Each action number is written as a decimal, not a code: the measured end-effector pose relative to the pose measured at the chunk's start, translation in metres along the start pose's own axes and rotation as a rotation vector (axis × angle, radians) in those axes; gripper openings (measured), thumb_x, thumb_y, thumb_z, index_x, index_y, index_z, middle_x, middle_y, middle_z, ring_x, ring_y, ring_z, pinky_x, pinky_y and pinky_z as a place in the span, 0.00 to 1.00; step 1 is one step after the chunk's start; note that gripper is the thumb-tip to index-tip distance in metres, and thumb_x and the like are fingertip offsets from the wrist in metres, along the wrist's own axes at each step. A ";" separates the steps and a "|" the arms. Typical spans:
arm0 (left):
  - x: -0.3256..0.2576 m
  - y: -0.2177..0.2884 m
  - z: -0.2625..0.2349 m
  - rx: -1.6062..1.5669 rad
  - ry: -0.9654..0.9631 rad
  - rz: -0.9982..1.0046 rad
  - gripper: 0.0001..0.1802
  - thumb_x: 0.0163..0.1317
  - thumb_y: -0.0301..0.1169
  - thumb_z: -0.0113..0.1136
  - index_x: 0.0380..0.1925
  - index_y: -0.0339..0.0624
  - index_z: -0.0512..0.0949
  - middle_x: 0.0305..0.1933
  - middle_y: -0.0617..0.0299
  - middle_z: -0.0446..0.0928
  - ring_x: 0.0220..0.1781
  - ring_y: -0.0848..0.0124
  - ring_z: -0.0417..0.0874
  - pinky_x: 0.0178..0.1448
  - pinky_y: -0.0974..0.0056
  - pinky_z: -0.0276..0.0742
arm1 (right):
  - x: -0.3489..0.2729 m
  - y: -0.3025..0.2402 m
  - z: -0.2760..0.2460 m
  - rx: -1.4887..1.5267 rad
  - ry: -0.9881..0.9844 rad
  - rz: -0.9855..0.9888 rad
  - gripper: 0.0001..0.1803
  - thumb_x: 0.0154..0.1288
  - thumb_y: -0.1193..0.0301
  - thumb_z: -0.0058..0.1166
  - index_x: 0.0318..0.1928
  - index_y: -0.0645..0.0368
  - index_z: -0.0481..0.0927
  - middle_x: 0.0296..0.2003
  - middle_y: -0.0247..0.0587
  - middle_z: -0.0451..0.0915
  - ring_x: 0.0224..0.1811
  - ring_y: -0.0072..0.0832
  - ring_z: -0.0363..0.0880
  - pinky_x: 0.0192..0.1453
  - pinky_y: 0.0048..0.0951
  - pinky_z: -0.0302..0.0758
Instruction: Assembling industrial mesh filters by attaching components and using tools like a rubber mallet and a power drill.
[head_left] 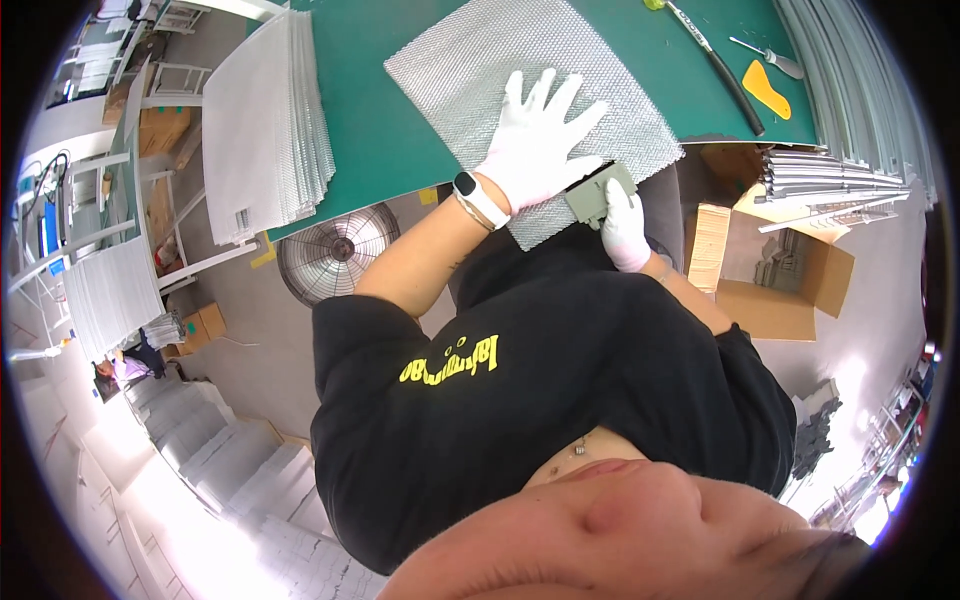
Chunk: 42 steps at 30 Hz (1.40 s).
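Observation:
My left hand [540,135], in a white glove with a watch at the wrist, lies flat with fingers spread on a silver mesh sheet [480,60]. The sheet rests on a green table [380,110] and its near corner overhangs the edge. My right hand [625,228], also gloved in white, grips a small grey-green block [597,196] held against the sheet's near edge, just below my left hand.
A stack of similar mesh sheets [265,120] sits at the table's left end. A long black-handled tool [728,78], a screwdriver [772,58] and a yellow scraper [765,90] lie far right. A floor fan [335,250], an open cardboard box [790,290] and bundled metal strips [830,185] stand below the table.

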<state>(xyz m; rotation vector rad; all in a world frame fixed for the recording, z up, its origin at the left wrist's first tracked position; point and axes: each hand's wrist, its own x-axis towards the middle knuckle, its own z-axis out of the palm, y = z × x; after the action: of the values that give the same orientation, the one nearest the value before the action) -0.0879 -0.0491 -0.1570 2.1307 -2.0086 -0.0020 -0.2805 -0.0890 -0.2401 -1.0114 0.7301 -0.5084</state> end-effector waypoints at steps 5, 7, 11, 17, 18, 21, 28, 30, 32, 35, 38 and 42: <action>-0.005 0.009 0.003 -0.008 0.002 -0.051 0.37 0.66 0.57 0.54 0.72 0.58 0.67 0.77 0.44 0.59 0.79 0.41 0.55 0.79 0.31 0.40 | 0.010 0.007 -0.002 0.106 0.138 -0.088 0.19 0.80 0.59 0.44 0.54 0.61 0.78 0.39 0.34 0.82 0.35 0.18 0.79 0.40 0.24 0.77; -0.006 0.011 0.004 -0.002 -0.015 -0.080 0.37 0.66 0.57 0.54 0.73 0.58 0.67 0.77 0.44 0.59 0.79 0.40 0.54 0.79 0.30 0.39 | 0.017 -0.019 -0.029 -0.019 -0.301 0.197 0.17 0.79 0.58 0.45 0.53 0.59 0.77 0.35 0.32 0.81 0.28 0.16 0.76 0.30 0.20 0.71; -0.008 0.015 0.004 0.004 -0.023 -0.108 0.37 0.67 0.56 0.53 0.73 0.57 0.65 0.77 0.42 0.58 0.79 0.38 0.53 0.79 0.30 0.37 | 0.032 -0.048 -0.036 -0.152 -0.550 0.280 0.17 0.78 0.58 0.47 0.53 0.58 0.77 0.34 0.32 0.81 0.29 0.16 0.78 0.30 0.20 0.72; -0.015 0.029 0.003 -0.012 -0.034 -0.153 0.38 0.67 0.55 0.53 0.73 0.52 0.65 0.77 0.39 0.58 0.79 0.37 0.53 0.78 0.30 0.36 | 0.006 -0.027 -0.002 0.191 0.081 -0.009 0.12 0.75 0.68 0.56 0.52 0.62 0.78 0.44 0.32 0.81 0.46 0.17 0.79 0.49 0.23 0.77; -0.017 0.032 0.004 -0.020 -0.031 -0.164 0.38 0.67 0.55 0.53 0.73 0.51 0.65 0.77 0.39 0.57 0.79 0.36 0.53 0.78 0.29 0.36 | 0.002 -0.031 0.001 0.274 0.100 -0.005 0.10 0.74 0.70 0.57 0.50 0.62 0.79 0.43 0.32 0.82 0.43 0.17 0.79 0.48 0.23 0.78; -0.021 0.036 0.003 -0.010 -0.038 -0.173 0.38 0.67 0.56 0.52 0.73 0.52 0.65 0.78 0.41 0.57 0.79 0.38 0.52 0.78 0.29 0.34 | -0.002 -0.030 -0.003 0.139 0.079 -0.017 0.08 0.75 0.69 0.55 0.49 0.58 0.79 0.40 0.29 0.80 0.42 0.16 0.79 0.47 0.23 0.78; -0.021 0.041 0.003 0.020 -0.069 -0.159 0.38 0.68 0.56 0.52 0.74 0.53 0.64 0.78 0.42 0.56 0.79 0.38 0.52 0.78 0.29 0.34 | 0.011 -0.020 -0.014 0.125 -0.046 0.075 0.10 0.76 0.64 0.55 0.43 0.57 0.82 0.37 0.27 0.82 0.38 0.14 0.78 0.44 0.21 0.77; -0.021 0.041 0.001 0.041 -0.095 -0.171 0.38 0.68 0.55 0.52 0.74 0.53 0.63 0.78 0.42 0.56 0.80 0.38 0.52 0.78 0.29 0.35 | 0.012 -0.019 -0.016 0.130 -0.083 0.079 0.11 0.76 0.64 0.56 0.43 0.58 0.83 0.36 0.28 0.82 0.37 0.14 0.78 0.42 0.21 0.76; -0.021 0.041 0.000 0.037 -0.090 -0.167 0.38 0.67 0.55 0.52 0.74 0.53 0.64 0.78 0.42 0.56 0.80 0.38 0.52 0.78 0.30 0.35 | 0.008 -0.020 -0.015 0.093 -0.079 0.059 0.11 0.76 0.63 0.55 0.43 0.58 0.83 0.36 0.28 0.82 0.36 0.14 0.78 0.42 0.21 0.76; -0.021 0.043 -0.002 0.021 -0.089 -0.170 0.38 0.67 0.55 0.53 0.74 0.53 0.64 0.78 0.42 0.57 0.79 0.39 0.52 0.79 0.31 0.35 | 0.002 -0.019 -0.010 0.054 -0.042 0.012 0.12 0.77 0.63 0.55 0.42 0.59 0.83 0.36 0.27 0.82 0.36 0.14 0.77 0.41 0.21 0.75; -0.022 0.043 0.001 0.002 -0.077 -0.182 0.38 0.66 0.55 0.54 0.73 0.54 0.65 0.78 0.43 0.58 0.79 0.39 0.53 0.79 0.31 0.35 | 0.003 -0.021 -0.012 0.041 -0.011 0.017 0.13 0.77 0.63 0.54 0.40 0.58 0.83 0.35 0.26 0.81 0.36 0.13 0.76 0.41 0.21 0.74; -0.022 0.041 0.002 -0.028 -0.044 -0.187 0.37 0.66 0.55 0.55 0.73 0.54 0.67 0.77 0.44 0.59 0.79 0.39 0.53 0.79 0.31 0.35 | 0.007 -0.013 -0.025 0.033 -0.052 0.043 0.14 0.78 0.62 0.52 0.39 0.58 0.83 0.33 0.25 0.80 0.35 0.11 0.74 0.39 0.20 0.73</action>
<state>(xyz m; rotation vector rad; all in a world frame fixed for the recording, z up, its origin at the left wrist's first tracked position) -0.1305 -0.0298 -0.1558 2.3112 -1.8132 -0.1060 -0.2949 -0.1138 -0.2387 -0.9724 0.6933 -0.4539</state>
